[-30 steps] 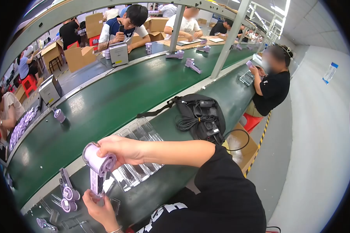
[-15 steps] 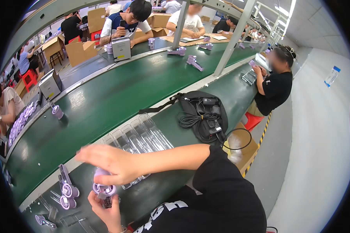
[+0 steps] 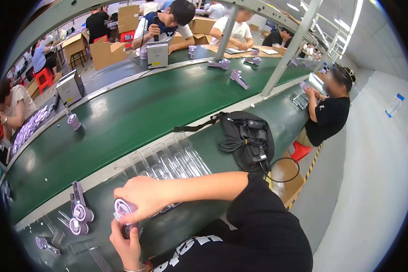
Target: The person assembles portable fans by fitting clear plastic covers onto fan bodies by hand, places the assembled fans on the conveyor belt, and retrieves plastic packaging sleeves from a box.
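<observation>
Between my two hands is a lilac handheld device (image 3: 123,208), its round ringed end up and a darker handle below. My right hand (image 3: 145,194) curls over the round end from above. Lower down, my left hand (image 3: 126,247) grips the handle; its fingers are partly hidden behind it. To the left lie two similar lilac devices (image 3: 82,213) side by side, round ends toward me. A smaller lilac piece (image 3: 47,245) rests near the bench's left end. Clear plastic trays (image 3: 167,158) stand in a row beyond my right forearm.
A green conveyor belt (image 3: 145,109) runs past the bench, carrying several lilac devices. A black backpack (image 3: 247,138) with coiled cables lies on the bench to the right. A metal post (image 3: 294,45) rises beside the belt. Co-workers sit across and at right.
My right hand, raised flat over the device before, has come down and closed around its round end. My left hand still grips the handle. The whole view has shifted slightly.
</observation>
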Tool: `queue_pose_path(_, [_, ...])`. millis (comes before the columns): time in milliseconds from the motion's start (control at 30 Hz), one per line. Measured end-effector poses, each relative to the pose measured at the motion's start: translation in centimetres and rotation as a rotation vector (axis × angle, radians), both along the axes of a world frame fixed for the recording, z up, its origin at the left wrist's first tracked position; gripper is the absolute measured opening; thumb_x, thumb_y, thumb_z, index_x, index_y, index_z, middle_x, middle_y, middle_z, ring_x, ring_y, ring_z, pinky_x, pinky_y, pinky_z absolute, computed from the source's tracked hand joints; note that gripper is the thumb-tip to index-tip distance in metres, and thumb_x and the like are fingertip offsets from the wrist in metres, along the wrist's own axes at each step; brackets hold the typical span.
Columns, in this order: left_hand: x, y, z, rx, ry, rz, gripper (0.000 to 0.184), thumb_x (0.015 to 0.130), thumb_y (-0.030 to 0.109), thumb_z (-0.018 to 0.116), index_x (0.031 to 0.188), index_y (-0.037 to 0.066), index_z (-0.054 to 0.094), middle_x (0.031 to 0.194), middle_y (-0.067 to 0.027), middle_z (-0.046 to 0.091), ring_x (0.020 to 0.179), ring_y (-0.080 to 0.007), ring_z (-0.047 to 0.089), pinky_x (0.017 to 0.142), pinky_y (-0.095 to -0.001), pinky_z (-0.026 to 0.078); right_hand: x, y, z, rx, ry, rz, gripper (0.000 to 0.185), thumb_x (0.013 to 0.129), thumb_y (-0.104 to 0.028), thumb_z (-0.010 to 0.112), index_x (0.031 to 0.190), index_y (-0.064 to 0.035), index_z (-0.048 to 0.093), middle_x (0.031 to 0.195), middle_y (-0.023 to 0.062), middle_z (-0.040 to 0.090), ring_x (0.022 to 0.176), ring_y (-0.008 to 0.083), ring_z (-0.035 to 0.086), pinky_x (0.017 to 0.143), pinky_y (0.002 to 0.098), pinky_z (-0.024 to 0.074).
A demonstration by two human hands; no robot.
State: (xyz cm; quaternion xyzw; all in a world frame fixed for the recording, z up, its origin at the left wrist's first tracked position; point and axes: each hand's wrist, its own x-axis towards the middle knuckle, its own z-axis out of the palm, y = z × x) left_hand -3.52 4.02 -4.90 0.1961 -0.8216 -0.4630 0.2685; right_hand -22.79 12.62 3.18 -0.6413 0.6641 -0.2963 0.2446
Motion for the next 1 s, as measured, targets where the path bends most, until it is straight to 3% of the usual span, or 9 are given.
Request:
queue_pose_path(33, [0.1, 0.1, 0.0, 0.081, 0.032, 0.028, 0.047, 0.080, 0.036, 0.069, 0.096, -0.005, 0.051, 0.069, -0.0146, 0.051, 0.058, -0.0256, 0.048, 0.057, -0.0327, 0.041, 0.4, -0.2, -0.8, -0.044, -0.158, -0.089, 0.046, 0.078, -0.042, 0.062, 0.096, 0.0004, 0.058, 0.082, 0.0178, 0.064, 0.077, 0.0342, 0.063, 0.067, 0.0424, 0.0491])
queue_pose_path(167, [-0.3, 0.4, 0.6, -0.091, 0.037, -0.006, 0.048, 0.077, 0.031, 0.074, 0.098, -0.006, 0.052, 0.068, -0.0115, 0.055, 0.057, -0.0192, 0.052, 0.055, -0.0296, 0.042, 0.6, -1.7, -4.0, -0.383, -0.431, -0.151, 0.039, 0.082, -0.035, 0.062, 0.098, 0.0008, 0.059, 0.077, 0.0171, 0.065, 0.069, 0.0304, 0.063, 0.064, 0.0364, 0.0485])
queue_pose_path(233, [-0.9, 1.2, 1.6, 0.239, -0.023, 0.078, 0.037, 0.079, 0.022, 0.072, 0.097, -0.005, 0.053, 0.066, -0.0084, 0.059, 0.053, -0.0138, 0.055, 0.051, -0.0262, 0.043, 0.8, -1.6, -3.6, -0.287, -0.398, -0.186, 0.039, 0.082, -0.035, 0.062, 0.095, 0.0010, 0.060, 0.076, 0.0170, 0.065, 0.069, 0.0299, 0.063, 0.064, 0.0362, 0.0487])
queue_pose_path(333, [-1.1, -0.1, 0.7, 0.342, -0.025, -0.002, 0.028, 0.081, 0.015, 0.068, 0.094, -0.004, 0.053, 0.063, -0.0065, 0.060, 0.050, -0.0106, 0.056, 0.047, -0.0238, 0.044, 1.4, -1.8, -3.4, -0.212, -0.364, -0.253, 0.040, 0.083, -0.037, 0.062, 0.091, 0.0016, 0.062, 0.072, 0.0172, 0.064, 0.066, 0.0285, 0.063, 0.062, 0.0357, 0.0487])
queue_pose_path(633, [-1.1, 1.4, 2.2, 0.274, -0.064, 0.022, 0.035, 0.083, 0.024, 0.070, 0.093, -0.004, 0.052, 0.060, -0.0069, 0.059, 0.047, -0.0123, 0.056, 0.045, -0.0267, 0.043, 0.5, -2.4, -3.9, -0.177, -0.453, -0.215, 0.034, 0.083, -0.033, 0.062, 0.087, 0.0013, 0.064, 0.075, 0.0164, 0.065, 0.068, 0.0248, 0.064, 0.064, 0.0345, 0.0483])
queue_pose_path(767, [-1.2, 1.2, 1.3, 0.297, -0.101, 0.059, 0.020, 0.080, 0.012, 0.067, 0.084, -0.001, 0.053, 0.056, -0.0078, 0.056, 0.047, -0.0129, 0.055, 0.046, -0.0281, 0.041, 1.1, -1.8, -3.6, -0.133, -0.375, -0.280, 0.031, 0.082, -0.031, 0.064, 0.088, -0.0014, 0.064, 0.075, 0.0153, 0.065, 0.072, 0.0234, 0.064, 0.069, 0.0334, 0.0493])
queue_pose_path(833, [-1.0, 0.6, 1.5, 0.344, -0.133, -0.017, 0.019, 0.082, 0.013, 0.066, 0.087, -0.002, 0.055, 0.057, -0.0060, 0.055, 0.052, -0.0104, 0.054, 0.048, -0.0283, 0.041, 0.7, -1.3, -3.9, -0.085, -0.474, -0.226, 0.030, 0.084, -0.027, 0.063, 0.101, -0.0016, 0.061, 0.090, 0.0109, 0.065, 0.086, 0.0173, 0.062, 0.077, 0.0309, 0.0485])
queue_pose_path(900, [-0.6, -0.5, 2.0, 0.536, -0.116, -0.132, 0.025, 0.090, 0.024, 0.058, 0.093, -0.002, 0.059, 0.067, -0.0058, 0.059, 0.054, -0.0095, 0.055, 0.048, -0.0258, 0.042, 0.7, -0.5, -3.9, -0.079, -0.621, -0.167, 0.050, 0.086, -0.019, 0.059, 0.132, -0.0072, 0.042, 0.112, 0.0129, 0.059, 0.099, 0.0170, 0.058, 0.086, 0.0308, 0.0467])
queue_pose_path(1000, [0.2, -1.8, 3.6, 0.879, -0.021, -0.205, 0.042, 0.098, 0.039, 0.041, 0.112, 0.001, 0.053, 0.096, -0.0094, 0.062, 0.060, -0.0140, 0.061, 0.050, -0.0241, 0.049, 0.0, 0.5, -3.5, 0.168, -0.934, -0.151, 0.063, 0.084, -0.036, 0.059, 0.136, -0.0060, 0.039, 0.111, 0.0131, 0.061, 0.100, 0.0162, 0.059, 0.086, 0.0295, 0.0469])
